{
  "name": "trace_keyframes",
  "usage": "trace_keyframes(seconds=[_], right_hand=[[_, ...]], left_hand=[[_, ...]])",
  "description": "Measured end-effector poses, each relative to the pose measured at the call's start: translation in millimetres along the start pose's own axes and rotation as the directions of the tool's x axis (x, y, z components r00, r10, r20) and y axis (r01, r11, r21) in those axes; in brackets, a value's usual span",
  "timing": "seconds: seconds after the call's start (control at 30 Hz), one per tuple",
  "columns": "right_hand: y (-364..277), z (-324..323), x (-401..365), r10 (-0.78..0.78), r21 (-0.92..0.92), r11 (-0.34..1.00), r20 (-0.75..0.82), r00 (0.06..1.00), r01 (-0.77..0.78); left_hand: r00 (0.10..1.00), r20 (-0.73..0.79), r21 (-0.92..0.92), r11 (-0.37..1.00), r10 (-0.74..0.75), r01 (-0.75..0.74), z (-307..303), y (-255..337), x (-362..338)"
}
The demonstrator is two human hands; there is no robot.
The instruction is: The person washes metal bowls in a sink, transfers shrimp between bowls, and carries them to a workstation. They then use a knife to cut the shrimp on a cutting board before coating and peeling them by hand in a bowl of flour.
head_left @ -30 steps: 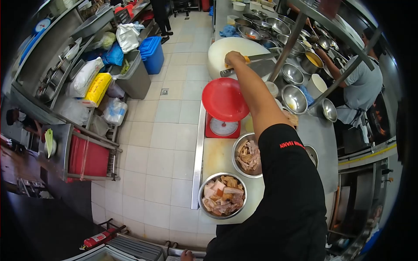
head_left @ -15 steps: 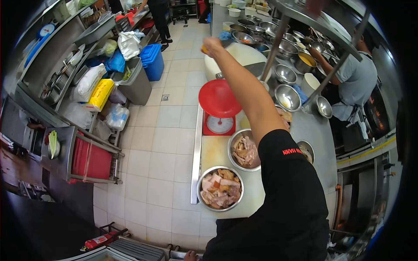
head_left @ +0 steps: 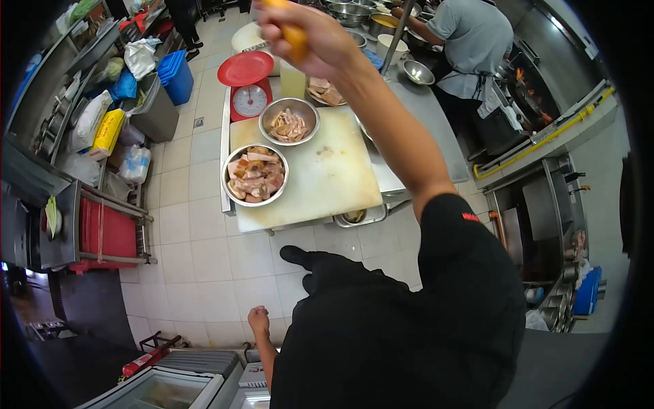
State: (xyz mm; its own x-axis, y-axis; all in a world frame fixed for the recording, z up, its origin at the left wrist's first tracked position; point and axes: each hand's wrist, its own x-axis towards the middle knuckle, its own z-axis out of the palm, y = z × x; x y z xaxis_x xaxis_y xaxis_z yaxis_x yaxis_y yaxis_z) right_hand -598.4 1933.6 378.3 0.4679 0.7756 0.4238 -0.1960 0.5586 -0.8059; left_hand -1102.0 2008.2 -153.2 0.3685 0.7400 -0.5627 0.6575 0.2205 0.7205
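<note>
My right hand (head_left: 310,41) is raised at the top of the view, its fingers wrapped round an orange handle (head_left: 294,39); the rest of that tool is not visible. My left hand (head_left: 258,319) hangs low beside my body, fingers curled, with nothing seen in it. Below and left of my right hand, a steel bowl of pale meat strips (head_left: 287,127) sits on a white cutting board (head_left: 334,170). Nearer me on the board stands a steel bowl of larger meat chunks (head_left: 255,176). A red kitchen scale (head_left: 249,101) stands behind the bowls.
A co-worker in a grey shirt (head_left: 470,41) stands at the right by the stove. Shelves with bags and a grey bin (head_left: 155,112) line the left. A chest freezer (head_left: 160,392) and a fire extinguisher (head_left: 144,361) are at the lower left.
The view has swung down and to the right, bringing the board's near edge, my legs and my left hand into sight. My right hand, with the orange handle, now appears closer and higher.
</note>
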Motion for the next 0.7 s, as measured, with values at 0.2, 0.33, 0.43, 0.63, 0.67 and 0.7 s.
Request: trace_keyframes(seconds=[0.2,0.33,0.43,0.63,0.67,0.7], right_hand=[[-41.1,3.8,-196.7,0.074,-0.472,0.83,-0.433,0.899,-0.295],[-57.1,-17.6,-282.6,-0.107,-0.607,0.712,-0.591,0.8,-0.354],[-68.2,-38.1,-337.5,-0.378,-0.691,0.69,-0.599,0.706,-0.216],[-78.0,-93.6,-428.1,-0.294,-0.492,0.843,-0.761,0.578,-0.219],[-77.2,-111.5,-448.6,-0.217,-0.432,0.866,-0.779,0.589,-0.253],[-79.0,-125.7,-464.4,-0.139,-0.372,0.883,-0.789,0.599,-0.286]], left_hand=[[0.898,0.378,-0.113,0.974,0.224,-0.195,26.1,102.9,-57.7],[0.811,0.468,-0.062,0.928,0.352,-0.368,51.4,158.0,-74.6],[0.712,0.511,-0.067,0.848,0.481,-0.525,70.5,222.5,-91.6],[0.398,0.543,-0.117,0.536,0.739,-0.836,158.4,370.4,-128.4],[0.336,0.553,-0.078,0.449,0.762,-0.89,176.8,397.5,-136.1],[0.285,0.558,-0.074,0.388,0.779,-0.918,198.3,421.0,-141.2]])
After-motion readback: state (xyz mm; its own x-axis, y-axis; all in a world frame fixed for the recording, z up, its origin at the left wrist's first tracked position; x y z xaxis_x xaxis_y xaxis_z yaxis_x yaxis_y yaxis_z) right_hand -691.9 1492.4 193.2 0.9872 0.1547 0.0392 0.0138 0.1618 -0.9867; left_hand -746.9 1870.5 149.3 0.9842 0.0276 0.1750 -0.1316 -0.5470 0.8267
